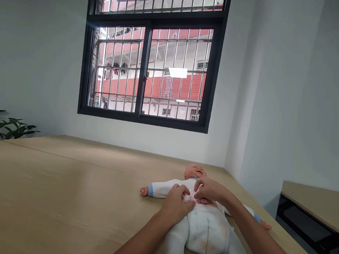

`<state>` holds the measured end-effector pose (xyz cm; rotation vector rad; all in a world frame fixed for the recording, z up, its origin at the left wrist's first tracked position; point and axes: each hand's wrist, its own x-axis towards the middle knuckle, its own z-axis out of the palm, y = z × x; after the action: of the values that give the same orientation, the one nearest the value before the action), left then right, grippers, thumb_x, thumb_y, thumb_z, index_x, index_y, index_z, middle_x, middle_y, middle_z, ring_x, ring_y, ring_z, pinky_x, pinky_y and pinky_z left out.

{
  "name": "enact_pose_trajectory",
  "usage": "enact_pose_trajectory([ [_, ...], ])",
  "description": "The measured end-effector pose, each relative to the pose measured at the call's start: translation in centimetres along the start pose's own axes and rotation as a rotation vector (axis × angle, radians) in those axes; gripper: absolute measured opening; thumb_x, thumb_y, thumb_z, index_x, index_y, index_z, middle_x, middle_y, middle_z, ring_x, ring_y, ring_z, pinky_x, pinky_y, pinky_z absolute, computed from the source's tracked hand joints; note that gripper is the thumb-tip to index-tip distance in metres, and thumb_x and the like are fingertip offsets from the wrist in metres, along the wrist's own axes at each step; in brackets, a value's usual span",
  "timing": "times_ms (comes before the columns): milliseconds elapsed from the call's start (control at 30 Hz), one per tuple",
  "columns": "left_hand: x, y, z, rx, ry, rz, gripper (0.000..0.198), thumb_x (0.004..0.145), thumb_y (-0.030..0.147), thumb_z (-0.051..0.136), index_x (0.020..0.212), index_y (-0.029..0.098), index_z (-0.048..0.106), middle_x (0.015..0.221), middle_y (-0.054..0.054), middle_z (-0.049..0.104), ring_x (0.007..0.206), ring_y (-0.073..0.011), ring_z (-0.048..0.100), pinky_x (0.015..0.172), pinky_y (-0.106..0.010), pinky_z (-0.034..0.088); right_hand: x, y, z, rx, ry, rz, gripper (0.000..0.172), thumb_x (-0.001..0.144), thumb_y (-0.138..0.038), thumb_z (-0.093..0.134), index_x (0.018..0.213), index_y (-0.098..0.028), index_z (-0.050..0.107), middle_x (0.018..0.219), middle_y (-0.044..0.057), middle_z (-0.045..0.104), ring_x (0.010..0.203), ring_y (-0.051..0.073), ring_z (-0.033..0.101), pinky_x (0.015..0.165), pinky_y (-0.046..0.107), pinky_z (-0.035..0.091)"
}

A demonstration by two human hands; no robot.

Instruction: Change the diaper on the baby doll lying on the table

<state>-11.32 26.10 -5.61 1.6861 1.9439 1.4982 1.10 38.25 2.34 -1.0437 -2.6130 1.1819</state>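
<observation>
Wooden table (51,181): left hand (176,206), right hand (211,190), fingers (198,185) closed on doll's bodysuit (206,232).

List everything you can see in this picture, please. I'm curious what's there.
baby doll: one, flesh-toned, on its back on the table
romper: one, white with blue cuffs, on the doll, open at the belly
wooden table: one, pale tan, under the doll
window: one, black frame with metal bars, in the far wall
building: one, red and white, beyond the window
plant: one, dark green, far left behind the table
counter: one, tan and black, lower right
walls: two, pale grey, behind the table
left hand: one, on the romper
right hand: one, at the romper's opening
bare forearms: two, reaching in from below
</observation>
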Motion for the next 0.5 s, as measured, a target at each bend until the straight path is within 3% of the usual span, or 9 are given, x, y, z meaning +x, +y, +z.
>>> enact_pose_trajectory([
  [100,-0.1,0.3,-0.2,0.029,-0.015,0.035,0.027,0.074,0.028,0.066,0.099,0.018,0.07,0.099,-0.006,0.059,0.084,-0.0177,0.055,0.076,-0.027,0.041,0.6,0.5,0.3,-0.042,-0.013,0.036,0.029,0.065,-0.011,0.062,0.089,-0.017,0.049,0.052,-0.004,0.06,0.047,0.011,0.055,0.045,0.019,0.043],
  [267,-0.4,1.4,-1.1,0.114,-0.155,0.248,0.022,0.08,0.017,0.051,0.087,0.019,0.072,0.093,-0.006,0.069,0.088,-0.0198,0.06,0.079,-0.027,0.04,1.1,1.0,0.2,-0.118,-0.044,0.073,0.032,0.064,-0.011,0.062,0.093,-0.017,0.049,0.05,-0.005,0.058,0.043,0.01,0.051,0.041,0.018,0.038],
  [367,-0.5,1.7,-1.5,0.163,-0.182,0.272,0.022,0.082,0.017,0.048,0.078,0.018,0.069,0.079,-0.005,0.068,0.075,-0.0189,0.059,0.069,-0.027,0.037,0.9,1.2,-0.1,-0.132,-0.053,0.068,0.029,0.065,-0.013,0.062,0.092,-0.016,0.049,0.051,-0.005,0.058,0.043,0.01,0.05,0.041,0.018,0.037],
  [500,-0.5,1.5,-1.4,0.183,-0.179,0.271,0.023,0.084,0.018,0.047,0.071,0.017,0.065,0.077,-0.006,0.069,0.07,-0.0181,0.059,0.067,-0.026,0.036,0.7,1.5,-0.2,-0.122,-0.066,0.041,0.021,0.071,-0.016,0.055,0.092,-0.016,0.052,0.057,-0.004,0.06,0.042,0.008,0.048,0.039,0.017,0.034],
])
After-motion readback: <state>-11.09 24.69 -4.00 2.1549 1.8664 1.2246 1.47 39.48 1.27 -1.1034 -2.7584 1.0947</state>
